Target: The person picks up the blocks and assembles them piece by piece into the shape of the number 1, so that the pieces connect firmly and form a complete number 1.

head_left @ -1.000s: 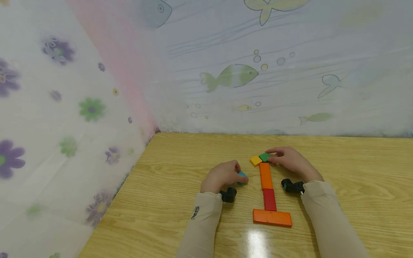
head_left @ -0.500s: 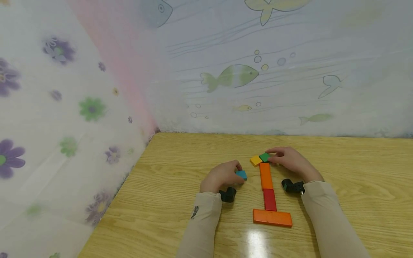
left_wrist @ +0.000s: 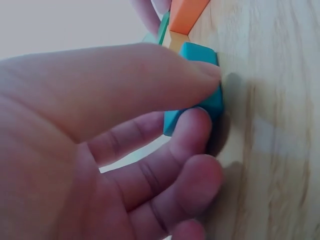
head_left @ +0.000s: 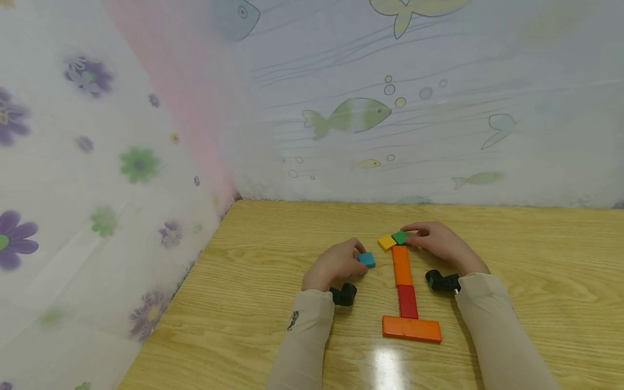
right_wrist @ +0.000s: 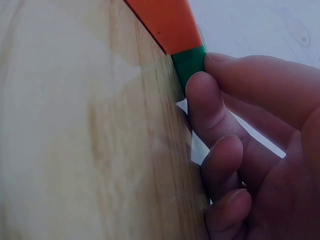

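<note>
My left hand (head_left: 335, 265) pinches a small blue block (head_left: 368, 260) between thumb and fingers, left of the row of blocks. In the left wrist view the thumb crosses the blue block (left_wrist: 212, 97) close over the wood. At the head of the row, my right hand (head_left: 439, 244) holds the right side of a green block (head_left: 400, 238) with thumb and finger. The right wrist view has this green block (right_wrist: 187, 65) against the end of an orange block (right_wrist: 172, 25). A yellow block (head_left: 387, 242) lies against the green one's left side.
Below the green block runs a long orange block (head_left: 402, 265), then a red block (head_left: 407, 301), then another orange block (head_left: 411, 329) set crosswise. All lie on the wooden table (head_left: 244, 325). A patterned curtain (head_left: 341, 162) stands behind, another at the left.
The blue block has turned in my left fingers and shifted slightly away from me, with the fingers moving along its edges. My right hand and the other blocks stay where they were.
</note>
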`<state>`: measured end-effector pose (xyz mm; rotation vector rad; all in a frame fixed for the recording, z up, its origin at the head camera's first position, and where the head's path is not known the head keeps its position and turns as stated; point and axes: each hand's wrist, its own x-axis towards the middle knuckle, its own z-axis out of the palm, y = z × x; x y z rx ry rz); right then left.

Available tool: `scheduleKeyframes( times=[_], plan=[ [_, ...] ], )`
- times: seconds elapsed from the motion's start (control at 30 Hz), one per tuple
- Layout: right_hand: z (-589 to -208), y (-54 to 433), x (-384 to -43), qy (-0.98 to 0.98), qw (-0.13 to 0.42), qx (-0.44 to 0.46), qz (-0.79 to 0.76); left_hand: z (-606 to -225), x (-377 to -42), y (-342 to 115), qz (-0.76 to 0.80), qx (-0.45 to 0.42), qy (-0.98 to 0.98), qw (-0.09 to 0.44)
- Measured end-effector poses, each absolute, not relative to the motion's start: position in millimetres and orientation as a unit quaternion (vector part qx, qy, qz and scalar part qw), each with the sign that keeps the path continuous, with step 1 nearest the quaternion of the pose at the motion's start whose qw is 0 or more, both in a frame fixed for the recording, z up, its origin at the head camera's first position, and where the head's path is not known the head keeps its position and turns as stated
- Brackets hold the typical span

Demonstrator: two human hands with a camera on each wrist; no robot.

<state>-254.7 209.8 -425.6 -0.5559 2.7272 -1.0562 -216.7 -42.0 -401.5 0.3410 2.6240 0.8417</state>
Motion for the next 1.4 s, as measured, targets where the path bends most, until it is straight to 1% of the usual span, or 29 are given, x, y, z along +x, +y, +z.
scheduleKeyframes(
  times=[0.43,1.03,1.23,1.4],
  plan=[
    [-426,210,-255,0.913,0.08,-0.189,-0.352,-409,-221,-38,0.343,0.108,0.918,0.166],
    [-423,209,-253,0.913,0.082,-0.184,-0.355,-417,-222,-27,0.383,0.084,0.912,0.116],
    [-421,209,-252,0.915,0.075,-0.182,-0.352,-417,-222,-24,0.397,0.071,0.908,0.112],
    [-421,208,-250,0.913,0.081,-0.182,-0.355,-419,-222,-24,0.397,0.064,0.909,0.109]
  ],
)
